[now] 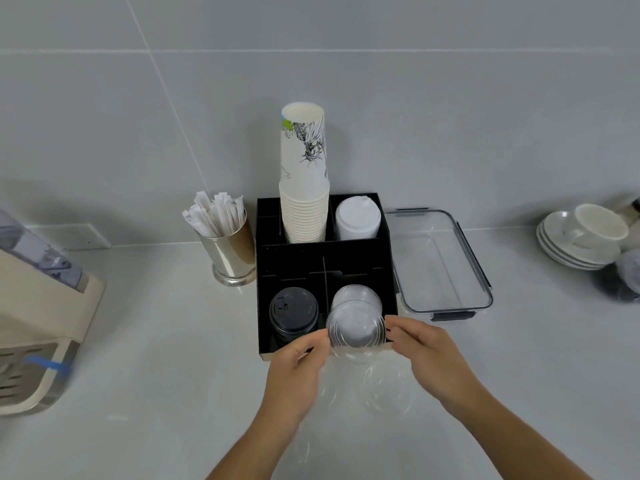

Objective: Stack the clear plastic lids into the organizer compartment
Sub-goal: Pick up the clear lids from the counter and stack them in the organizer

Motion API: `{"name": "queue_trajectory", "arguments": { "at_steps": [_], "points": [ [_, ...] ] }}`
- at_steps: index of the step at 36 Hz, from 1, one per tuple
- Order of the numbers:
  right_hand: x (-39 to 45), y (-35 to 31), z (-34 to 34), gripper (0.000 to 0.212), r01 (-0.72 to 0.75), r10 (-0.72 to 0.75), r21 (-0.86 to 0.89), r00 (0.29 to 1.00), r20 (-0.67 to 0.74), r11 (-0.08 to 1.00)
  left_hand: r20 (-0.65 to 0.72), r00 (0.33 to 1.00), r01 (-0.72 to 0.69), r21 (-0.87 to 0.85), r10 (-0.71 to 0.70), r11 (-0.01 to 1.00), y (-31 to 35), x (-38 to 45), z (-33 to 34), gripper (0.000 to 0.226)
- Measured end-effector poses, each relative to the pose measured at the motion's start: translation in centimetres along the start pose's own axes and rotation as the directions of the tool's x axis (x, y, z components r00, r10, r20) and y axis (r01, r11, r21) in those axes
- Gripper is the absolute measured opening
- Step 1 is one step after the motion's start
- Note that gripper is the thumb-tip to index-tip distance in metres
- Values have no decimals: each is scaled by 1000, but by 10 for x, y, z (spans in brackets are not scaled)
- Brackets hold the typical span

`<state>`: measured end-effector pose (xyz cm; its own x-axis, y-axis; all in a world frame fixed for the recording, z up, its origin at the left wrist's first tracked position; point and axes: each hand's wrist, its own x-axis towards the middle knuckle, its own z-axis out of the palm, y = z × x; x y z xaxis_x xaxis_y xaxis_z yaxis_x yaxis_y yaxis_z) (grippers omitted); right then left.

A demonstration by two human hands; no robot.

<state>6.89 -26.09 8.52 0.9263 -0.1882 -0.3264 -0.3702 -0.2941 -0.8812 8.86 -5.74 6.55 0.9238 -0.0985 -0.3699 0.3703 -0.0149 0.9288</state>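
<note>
- The clear plastic lid (356,329) hangs over the near edge of the black organizer (388,251), above its front-right compartment, where more clear lids (356,296) already sit.
- The left hand (298,362) and right hand (429,355) pinch its opposite rims, fingertips closed on the edge.
- It looks light, thin, flexible and slippery; the rim seems the safest hold.
- More loose lids (386,389) lie just in front of the organizer on the pale glossy countertop (156,341), backed by a grey tiled wall (450,116).
</note>
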Motion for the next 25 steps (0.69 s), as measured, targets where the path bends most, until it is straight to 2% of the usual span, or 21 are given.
{"name": "queue_trajectory", "arguments": {
  "at_steps": [1,4,8,10,17,22,25],
  "points": [
    [3,-2,-1,28,5,-5,-2,1000,3,1000,4,1000,-5,-7,5,1000,2,2,2,20],
    [12,-6,-3,20,19,-18,-29,999,29,999,10,1000,-22,-32,22,999,5,7,8,22],
    [22,-10,-3,21,20,-20,-46,1000,14,999,-2,1000,-26,-83,25,996,8,19,15,17],
    [27,-9,-2,20,12,-12,-65,1000,6,998,-5,999,-42,-70,42,997,9,24,18,24],
    [45,0,8,21,54,-59,-208,998,-16,977,-10,993,-112,106,113,988,3,40,25,39],
    [53,9,16,14,121,-141,-332,989,-36,935,38,984,-177,254,174,951,-7,49,32,24],
    [57,14,19,16,166,-191,-375,981,-33,912,49,984,-179,277,172,944,-8,50,34,43]
  ]
}}
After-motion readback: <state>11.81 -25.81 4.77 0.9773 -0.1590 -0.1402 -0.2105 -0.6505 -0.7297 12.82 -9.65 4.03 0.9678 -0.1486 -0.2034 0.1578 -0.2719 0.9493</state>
